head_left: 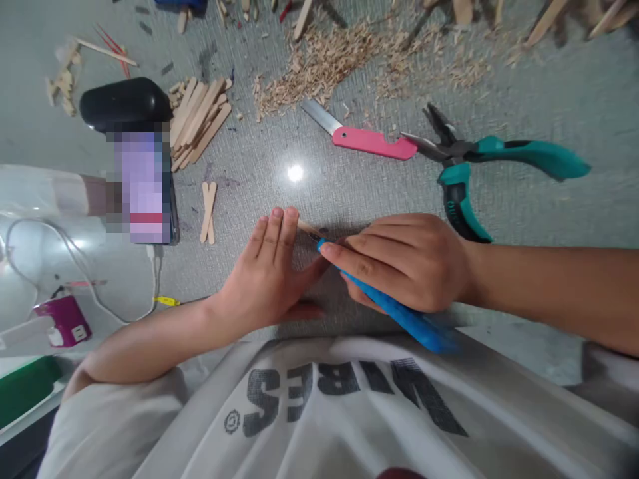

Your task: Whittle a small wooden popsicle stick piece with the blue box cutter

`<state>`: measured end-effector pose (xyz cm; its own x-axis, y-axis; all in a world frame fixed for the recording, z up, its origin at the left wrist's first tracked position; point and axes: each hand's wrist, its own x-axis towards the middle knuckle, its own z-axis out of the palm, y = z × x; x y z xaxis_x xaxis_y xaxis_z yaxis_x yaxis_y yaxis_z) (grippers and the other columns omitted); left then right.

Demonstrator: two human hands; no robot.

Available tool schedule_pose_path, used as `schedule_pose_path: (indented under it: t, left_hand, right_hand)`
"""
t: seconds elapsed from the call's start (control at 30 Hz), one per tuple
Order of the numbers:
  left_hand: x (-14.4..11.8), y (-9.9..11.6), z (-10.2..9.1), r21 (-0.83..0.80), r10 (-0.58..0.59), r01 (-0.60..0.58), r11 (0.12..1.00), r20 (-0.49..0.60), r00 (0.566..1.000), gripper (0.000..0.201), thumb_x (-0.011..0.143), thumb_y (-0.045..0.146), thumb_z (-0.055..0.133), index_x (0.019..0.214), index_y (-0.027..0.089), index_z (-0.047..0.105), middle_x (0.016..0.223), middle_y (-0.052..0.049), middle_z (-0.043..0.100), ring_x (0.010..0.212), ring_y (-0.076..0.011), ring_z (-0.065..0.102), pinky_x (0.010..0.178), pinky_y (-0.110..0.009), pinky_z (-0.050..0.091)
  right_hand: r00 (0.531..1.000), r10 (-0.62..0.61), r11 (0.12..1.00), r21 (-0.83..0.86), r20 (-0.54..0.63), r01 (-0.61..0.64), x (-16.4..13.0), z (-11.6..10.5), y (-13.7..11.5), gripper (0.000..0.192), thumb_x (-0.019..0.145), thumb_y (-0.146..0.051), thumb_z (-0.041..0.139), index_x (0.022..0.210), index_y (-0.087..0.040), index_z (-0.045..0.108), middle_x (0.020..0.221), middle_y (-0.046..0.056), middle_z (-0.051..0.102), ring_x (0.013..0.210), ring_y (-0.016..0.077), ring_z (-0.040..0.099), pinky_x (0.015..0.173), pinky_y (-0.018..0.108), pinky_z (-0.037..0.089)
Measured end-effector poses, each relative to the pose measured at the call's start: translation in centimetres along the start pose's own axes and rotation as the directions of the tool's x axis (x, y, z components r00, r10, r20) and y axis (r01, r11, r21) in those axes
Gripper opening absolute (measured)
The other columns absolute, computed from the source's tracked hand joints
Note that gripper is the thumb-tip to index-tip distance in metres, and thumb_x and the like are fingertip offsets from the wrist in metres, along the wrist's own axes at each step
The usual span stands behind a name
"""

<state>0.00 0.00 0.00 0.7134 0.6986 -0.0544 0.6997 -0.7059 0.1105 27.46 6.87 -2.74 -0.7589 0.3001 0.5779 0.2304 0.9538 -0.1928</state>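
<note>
My left hand lies flat, fingers stretched out and thumb spread, with its fingertips pressing on the table. From beside its index fingertip a short length of wooden craft stick shows; the rest is hidden. My right hand is wrapped round a blue cutter knife, index finger along the handle. The cutter's dark tip touches or nearly touches the stick, and its handle slants back towards my shirt. My left thumb reaches close to the cutter's front end.
Beyond my hands lie a pink folding razor with its blade out and teal-handled pliers. Wood shavings spread behind them. Left are two crossed craft sticks, a stick pile, a phone on a cable and a black case.
</note>
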Motion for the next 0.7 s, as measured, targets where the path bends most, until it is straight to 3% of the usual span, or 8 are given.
schedule_pose_path:
  t: [0.1, 0.2, 0.3, 0.4, 0.47, 0.53, 0.6, 0.7]
  left_hand:
    - [0.0, -0.6, 0.2, -0.071, -0.005, 0.008, 0.997, 0.040, 0.999, 0.108, 0.087, 0.083, 0.087, 0.171, 0.023, 0.057, 0.189, -0.034, 0.030, 0.171, -0.0621, 0.040, 0.137, -0.077, 0.042]
    - [0.4, -1.4, -0.1, -0.167, 0.015, -0.005, 0.986, 0.061, 0.998, 0.094, 0.092, 0.072, 0.089, 0.168, 0.023, 0.063, 0.192, -0.032, 0.023, 0.175, -0.0638, 0.029, 0.137, -0.083, 0.037]
    - [1.1, -2.3, -0.5, -0.232, 0.007, 0.011, 0.973, 0.078, 0.997, 0.082, 0.095, 0.054, 0.092, 0.168, 0.029, 0.065, 0.194, -0.025, 0.025, 0.177, -0.0600, 0.026, 0.139, -0.081, 0.035]
    - [1.7, -3.3, -0.3, -0.309, 0.039, -0.020, 0.951, 0.054, 0.998, 0.063, 0.096, 0.047, 0.090, 0.154, 0.025, 0.077, 0.190, -0.026, 0.034, 0.178, -0.0570, 0.026, 0.139, -0.082, 0.033]
    - [1.9, -3.9, 0.1, -0.381, 0.059, -0.058, 0.923, -0.011, 0.998, 0.037, 0.102, 0.039, 0.082, 0.136, 0.024, 0.085, 0.184, -0.022, 0.049, 0.179, -0.0491, 0.031, 0.141, -0.078, 0.035]
    - [1.9, -4.1, 0.5, -0.482, 0.042, -0.087, 0.872, -0.105, 0.994, 0.018, 0.108, 0.030, 0.071, 0.110, 0.021, 0.087, 0.175, -0.020, 0.061, 0.176, -0.0376, 0.044, 0.143, -0.066, 0.040]
    - [1.9, -4.2, 0.8, -0.571, -0.055, -0.058, 0.819, -0.178, 0.982, 0.024, 0.110, 0.023, 0.063, 0.094, 0.020, 0.081, 0.167, -0.020, 0.069, 0.166, -0.0280, 0.060, 0.139, -0.053, 0.049]
    - [2.0, -4.2, 1.1, -0.562, -0.195, 0.054, 0.826, -0.195, 0.961, 0.021, 0.106, 0.039, 0.075, 0.112, 0.020, 0.080, 0.166, -0.022, 0.070, 0.164, -0.0320, 0.061, 0.137, -0.055, 0.050]
  right_hand:
    - [1.000, 0.013, 1.000, -0.016, 0.005, -0.013, 0.1, 0.2, 0.2, 0.029, 0.111, -0.021, 0.057, 0.139, -0.013, 0.062, 0.087, 0.002, 0.080, 0.073, 0.0183, 0.073, 0.067, 0.034, 0.064]
    - [0.990, 0.139, 0.988, 0.063, -0.012, -0.138, 0.4, -0.1, 0.2, 0.028, 0.110, -0.025, 0.058, 0.137, -0.020, 0.063, 0.088, 0.000, 0.083, 0.070, 0.0174, 0.077, 0.065, 0.032, 0.064]
    - [0.968, 0.248, 0.962, 0.108, 0.023, -0.249, 0.9, -0.2, 0.0, 0.025, 0.109, -0.028, 0.059, 0.133, -0.024, 0.066, 0.089, -0.001, 0.086, 0.071, 0.0193, 0.081, 0.065, 0.032, 0.065]
    - [0.958, 0.286, 0.951, 0.115, 0.023, -0.286, 1.0, -0.1, -0.1, 0.024, 0.111, -0.030, 0.063, 0.134, -0.026, 0.066, 0.095, 0.000, 0.088, 0.075, 0.0213, 0.084, 0.071, 0.034, 0.067]
    - [0.966, 0.258, 0.959, 0.120, 0.015, -0.258, 0.9, 0.0, 0.0, 0.026, 0.111, -0.029, 0.065, 0.137, -0.026, 0.066, 0.096, 0.001, 0.088, 0.076, 0.0209, 0.083, 0.072, 0.033, 0.068]
    - [0.980, 0.199, 0.973, 0.114, 0.012, -0.199, 0.8, 0.0, 0.1, 0.028, 0.110, -0.027, 0.067, 0.138, -0.024, 0.066, 0.094, 0.001, 0.087, 0.074, 0.0203, 0.082, 0.072, 0.033, 0.067]
    - [0.987, 0.160, 0.981, 0.108, 0.018, -0.161, 0.7, -0.1, 0.2, 0.029, 0.109, -0.025, 0.068, 0.138, -0.022, 0.067, 0.092, 0.002, 0.085, 0.072, 0.0201, 0.080, 0.068, 0.033, 0.065]
    - [0.990, 0.135, 0.982, 0.129, 0.047, -0.140, 1.0, -0.3, 0.2, 0.029, 0.110, -0.023, 0.066, 0.139, -0.022, 0.067, 0.090, 0.002, 0.084, 0.069, 0.0191, 0.078, 0.065, 0.032, 0.062]
